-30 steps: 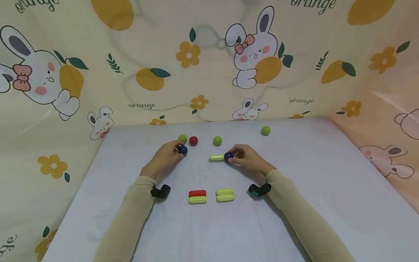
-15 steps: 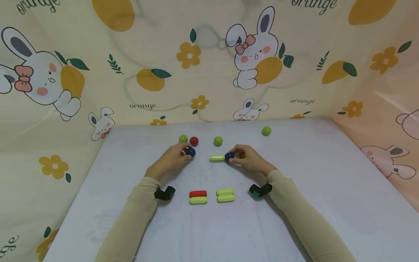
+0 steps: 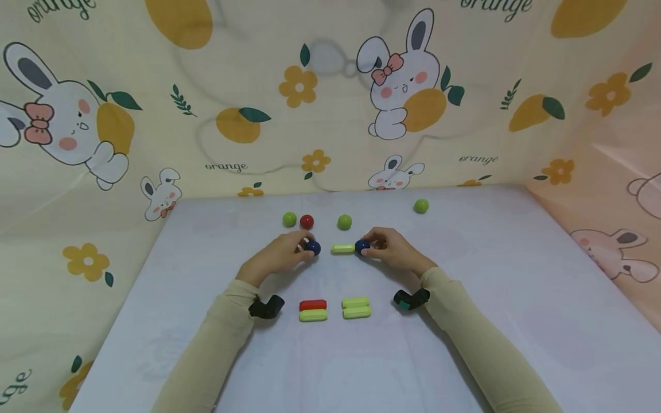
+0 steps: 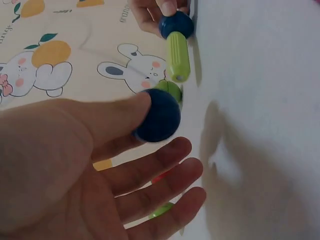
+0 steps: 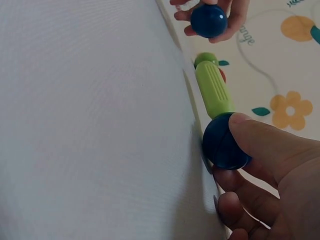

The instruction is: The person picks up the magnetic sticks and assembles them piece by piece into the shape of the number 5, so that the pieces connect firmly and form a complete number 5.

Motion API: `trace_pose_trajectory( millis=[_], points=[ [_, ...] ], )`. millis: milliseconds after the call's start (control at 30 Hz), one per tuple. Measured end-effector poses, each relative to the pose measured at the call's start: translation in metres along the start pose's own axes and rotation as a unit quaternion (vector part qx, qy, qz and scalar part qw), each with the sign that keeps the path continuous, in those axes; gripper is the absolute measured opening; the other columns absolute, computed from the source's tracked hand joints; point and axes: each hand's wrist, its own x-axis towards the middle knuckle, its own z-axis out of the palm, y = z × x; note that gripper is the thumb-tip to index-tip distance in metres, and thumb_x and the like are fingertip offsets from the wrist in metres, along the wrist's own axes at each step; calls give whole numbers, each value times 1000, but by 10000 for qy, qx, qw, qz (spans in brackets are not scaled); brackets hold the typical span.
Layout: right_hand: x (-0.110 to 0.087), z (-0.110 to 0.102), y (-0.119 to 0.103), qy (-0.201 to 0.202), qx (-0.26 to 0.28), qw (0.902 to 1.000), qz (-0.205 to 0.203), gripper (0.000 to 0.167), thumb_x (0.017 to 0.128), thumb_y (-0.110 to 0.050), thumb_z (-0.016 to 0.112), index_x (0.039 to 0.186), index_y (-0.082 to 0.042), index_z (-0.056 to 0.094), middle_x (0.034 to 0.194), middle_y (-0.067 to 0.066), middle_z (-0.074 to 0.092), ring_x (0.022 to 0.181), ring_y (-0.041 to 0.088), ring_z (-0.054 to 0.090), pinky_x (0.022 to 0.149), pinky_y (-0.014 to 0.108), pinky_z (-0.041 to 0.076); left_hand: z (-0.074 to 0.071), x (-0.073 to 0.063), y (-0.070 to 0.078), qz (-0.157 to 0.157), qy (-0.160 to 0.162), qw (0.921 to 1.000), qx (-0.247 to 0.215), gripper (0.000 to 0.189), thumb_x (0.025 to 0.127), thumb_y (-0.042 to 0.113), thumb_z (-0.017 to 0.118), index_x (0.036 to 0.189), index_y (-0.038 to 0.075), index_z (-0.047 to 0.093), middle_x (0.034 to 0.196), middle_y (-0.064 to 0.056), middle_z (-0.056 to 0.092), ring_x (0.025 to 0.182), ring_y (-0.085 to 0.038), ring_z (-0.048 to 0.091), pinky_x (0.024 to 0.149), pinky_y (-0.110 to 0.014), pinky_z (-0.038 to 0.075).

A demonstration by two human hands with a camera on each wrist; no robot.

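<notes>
My left hand (image 3: 281, 253) pinches a dark blue ball (image 4: 159, 116) between thumb and forefinger, its other fingers spread loosely in the left wrist view. Opposite it, my right hand (image 3: 395, 250) pinches a second blue ball (image 5: 225, 142) by thumb and fingertips. A light green ridged rod (image 5: 214, 89) joins that second ball and points left, toward the left hand's ball. A small gap separates the rod's free end from the left ball. In the left wrist view a hole shows in that end.
Behind the hands lie a green ball (image 3: 289, 219), a red ball (image 3: 307, 222), another green ball (image 3: 344, 222) and a farther green one (image 3: 421, 206). Nearer me are a red rod (image 3: 312, 304) beside a green rod (image 3: 312, 315), and a pair of green rods (image 3: 356, 307).
My left hand has moved right and slightly nearer to me with its blue ball, closing in on the rod's free end. The right hand stays in place with its ball and rod.
</notes>
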Motion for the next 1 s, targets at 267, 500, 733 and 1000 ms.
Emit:
trace_pose_trajectory(
  millis=[267,500,733,1000],
  points=[
    [1,-1,4,59,54,9998,-164,30,93,-19,73,120,-7,68,112,11,66,87,20,50,75,30,41,2,5,7,79,-213,9997,84,39,100,24,65,136,13,55,124,-14,67,108,-24,63,100,-43,53],
    [0,-2,8,71,92,9998,-187,30,94,-18,72,120,-5,67,114,13,65,87,21,50,76,31,41,5,16,15,73,-305,9986,430,35,98,24,67,131,13,58,117,-12,68,101,-24,61,98,-41,53],
    [-2,-2,5,49,130,9998,-173,30,95,-19,71,121,-5,67,118,14,66,93,22,51,82,33,42,4,21,19,-107,-270,9966,766,36,99,29,66,131,15,58,113,-10,68,95,-21,61,88,-39,53],
    [-2,-1,3,35,136,9998,-127,30,95,-18,71,122,-5,67,118,14,65,93,21,51,81,31,42,6,22,19,-201,-288,9965,765,36,99,30,66,130,16,59,111,-9,67,93,-22,60,85,-37,52]
  ],
)
